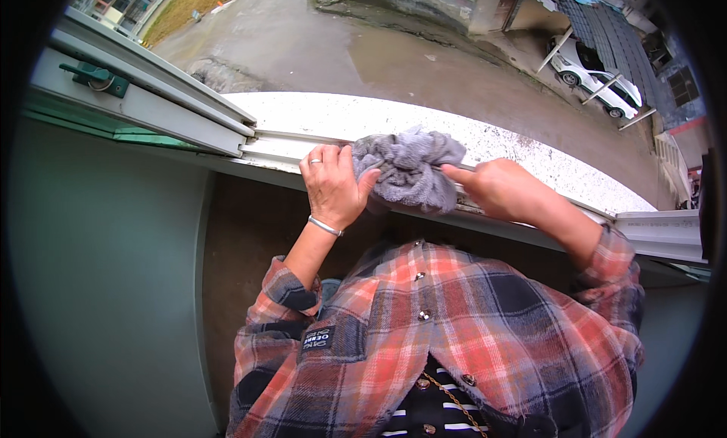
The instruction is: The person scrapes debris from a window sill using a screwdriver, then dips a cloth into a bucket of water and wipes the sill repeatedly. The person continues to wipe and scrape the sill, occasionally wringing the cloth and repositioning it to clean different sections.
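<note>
A bunched grey cloth (412,168) lies on the white window frame's bottom track (289,148), in front of my chest. My left hand (335,182), with a ring and a silver bracelet, rests on the track at the cloth's left side, its thumb against the fabric. On the cloth's right, my right hand (500,188) has its fingers curled and its index finger pointing into the folds; a thin dark edge shows by that fingertip, and I cannot tell what it is. The undersides of both hands are hidden.
A white-framed sliding sash (147,100) with a green latch (96,79) stands at the left. Beyond the track is a speckled white outer ledge (341,111). Outside and below are wet paving (272,40) and a white car (596,83) under a roof. Another frame part (659,233) is at right.
</note>
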The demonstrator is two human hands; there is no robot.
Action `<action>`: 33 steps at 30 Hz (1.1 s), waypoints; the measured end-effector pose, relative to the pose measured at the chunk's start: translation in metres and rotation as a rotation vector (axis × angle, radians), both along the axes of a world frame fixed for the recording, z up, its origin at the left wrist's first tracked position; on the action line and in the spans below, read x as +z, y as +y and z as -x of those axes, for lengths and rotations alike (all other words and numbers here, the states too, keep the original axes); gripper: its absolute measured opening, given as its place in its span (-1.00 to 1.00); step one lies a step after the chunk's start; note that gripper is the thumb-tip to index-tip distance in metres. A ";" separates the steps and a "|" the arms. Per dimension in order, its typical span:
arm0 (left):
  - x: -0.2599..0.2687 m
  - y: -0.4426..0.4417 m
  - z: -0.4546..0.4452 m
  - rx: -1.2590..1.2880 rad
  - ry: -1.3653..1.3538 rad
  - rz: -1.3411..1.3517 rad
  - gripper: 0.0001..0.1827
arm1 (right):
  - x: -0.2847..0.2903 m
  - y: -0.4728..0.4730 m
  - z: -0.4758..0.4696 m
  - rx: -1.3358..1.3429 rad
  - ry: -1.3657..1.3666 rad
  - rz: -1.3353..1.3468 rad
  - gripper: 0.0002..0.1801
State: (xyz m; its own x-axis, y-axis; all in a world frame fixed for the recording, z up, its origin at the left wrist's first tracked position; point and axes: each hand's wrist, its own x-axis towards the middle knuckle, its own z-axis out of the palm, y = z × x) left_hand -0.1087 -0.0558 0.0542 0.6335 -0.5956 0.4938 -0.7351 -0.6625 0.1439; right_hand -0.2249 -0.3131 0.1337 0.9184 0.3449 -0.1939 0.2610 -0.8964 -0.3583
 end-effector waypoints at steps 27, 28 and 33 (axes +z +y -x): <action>-0.062 0.001 0.041 0.426 0.354 1.187 -0.52 | -0.041 0.073 -0.088 0.065 -0.158 -0.300 -0.73; -0.066 0.000 0.042 0.460 0.379 1.131 -0.55 | -0.042 0.073 -0.088 0.069 -0.154 -0.296 -0.73; -0.061 0.007 0.036 0.548 0.420 0.731 -0.62 | -0.042 0.070 -0.091 0.134 -0.160 -0.374 -0.66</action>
